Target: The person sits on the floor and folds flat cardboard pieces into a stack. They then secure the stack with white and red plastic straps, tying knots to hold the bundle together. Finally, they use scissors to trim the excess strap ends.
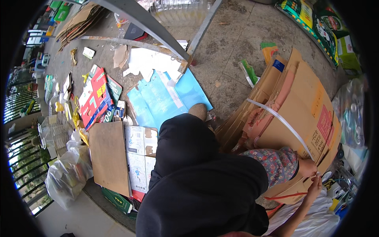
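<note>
A bundle of flattened cardboard boxes (308, 97) leans at my right, with a white plastic strap (278, 115) running around it. My left hand (307, 168), below a floral sleeve, is closed on the strap at the bundle's lower right edge. Close beside it, my right hand (315, 184) pinches the strap's white end between thumb and fingers. A red strap (285, 196) crosses the lower part of the bundle. My black-clad leg (186, 145) hides part of the bundle's left side.
Blue cardboard (154, 100) lies by my shoe (198, 111). A metal frame leg (157, 29) stands ahead. Printed cartons (139, 166), a brown board (109, 157) and a clear plastic bag (69, 171) lie left. Bagged bottles (351, 115) and a white sack (314, 216) are right.
</note>
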Available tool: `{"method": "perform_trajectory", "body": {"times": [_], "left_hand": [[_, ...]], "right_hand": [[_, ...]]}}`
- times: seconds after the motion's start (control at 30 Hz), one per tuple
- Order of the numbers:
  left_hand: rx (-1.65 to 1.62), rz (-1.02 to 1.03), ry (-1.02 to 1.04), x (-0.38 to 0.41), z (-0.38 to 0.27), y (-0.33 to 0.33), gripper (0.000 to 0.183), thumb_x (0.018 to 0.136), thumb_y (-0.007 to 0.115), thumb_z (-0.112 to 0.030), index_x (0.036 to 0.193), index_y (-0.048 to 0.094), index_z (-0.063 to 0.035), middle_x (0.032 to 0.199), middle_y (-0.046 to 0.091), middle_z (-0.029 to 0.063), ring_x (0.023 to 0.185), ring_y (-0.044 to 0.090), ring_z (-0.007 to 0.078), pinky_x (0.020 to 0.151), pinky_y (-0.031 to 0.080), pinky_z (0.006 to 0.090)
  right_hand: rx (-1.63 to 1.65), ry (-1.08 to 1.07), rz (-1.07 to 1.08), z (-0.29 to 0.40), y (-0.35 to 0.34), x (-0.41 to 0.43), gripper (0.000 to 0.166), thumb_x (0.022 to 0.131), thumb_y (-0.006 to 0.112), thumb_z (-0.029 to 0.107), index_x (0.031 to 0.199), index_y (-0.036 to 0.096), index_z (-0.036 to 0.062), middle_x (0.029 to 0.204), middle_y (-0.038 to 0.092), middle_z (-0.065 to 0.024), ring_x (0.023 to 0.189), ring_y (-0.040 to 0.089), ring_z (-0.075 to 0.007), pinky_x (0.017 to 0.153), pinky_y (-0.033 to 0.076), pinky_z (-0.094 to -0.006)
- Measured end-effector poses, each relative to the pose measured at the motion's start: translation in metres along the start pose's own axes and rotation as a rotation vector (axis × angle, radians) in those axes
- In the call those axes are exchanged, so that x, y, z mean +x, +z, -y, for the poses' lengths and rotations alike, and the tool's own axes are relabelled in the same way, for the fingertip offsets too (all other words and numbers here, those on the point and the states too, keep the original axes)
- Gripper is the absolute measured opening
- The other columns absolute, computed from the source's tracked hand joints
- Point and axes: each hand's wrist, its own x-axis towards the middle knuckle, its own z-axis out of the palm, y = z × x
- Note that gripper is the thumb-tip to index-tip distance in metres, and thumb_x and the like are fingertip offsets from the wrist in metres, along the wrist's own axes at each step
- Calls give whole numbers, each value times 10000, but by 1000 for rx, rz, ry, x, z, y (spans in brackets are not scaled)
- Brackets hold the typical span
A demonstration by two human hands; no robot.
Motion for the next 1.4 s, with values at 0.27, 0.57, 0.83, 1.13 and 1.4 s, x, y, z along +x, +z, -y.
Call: {"method": "perform_trajectory", "body": {"times": [0.27,0.57,0.83,1.13,1.4], "left_hand": [[-170,4,-80,-5,-14,-20,200,821,499,-184,860,629,-37,814,638,177,792,601,356,712,469,436],[-192,0,34,8,6,-1,248,820,460,-194,778,669,-67,776,640,162,761,608,326,689,476,410],[-216,-52,-3,4,7,15,226,770,498,-191,747,664,-40,756,630,187,714,605,347,666,477,426],[-303,72,-104,3,-20,-36,154,860,483,-109,820,588,-5,769,617,141,747,610,263,693,469,337],[-250,116,-73,2,-22,-28,138,870,471,-107,825,549,-3,774,591,151,742,578,271,692,453,348]], "right_hand": [[282,-52,-25,12,3,3,250,909,556,289,734,562,110,593,404,85,429,251,2,375,162,-187],[619,175,-83,17,1,6,203,907,534,306,791,535,140,543,370,91,396,248,-16,354,177,-184],[661,184,-28,2,1,-1,194,913,522,283,777,535,145,530,358,96,389,254,-4,344,171,-180],[552,53,114,36,11,-4,315,933,495,278,686,556,92,489,374,87,396,267,-5,368,177,-194],[613,-38,95,15,11,-7,337,934,497,285,663,541,91,499,345,101,421,231,1,395,143,-199]]}}
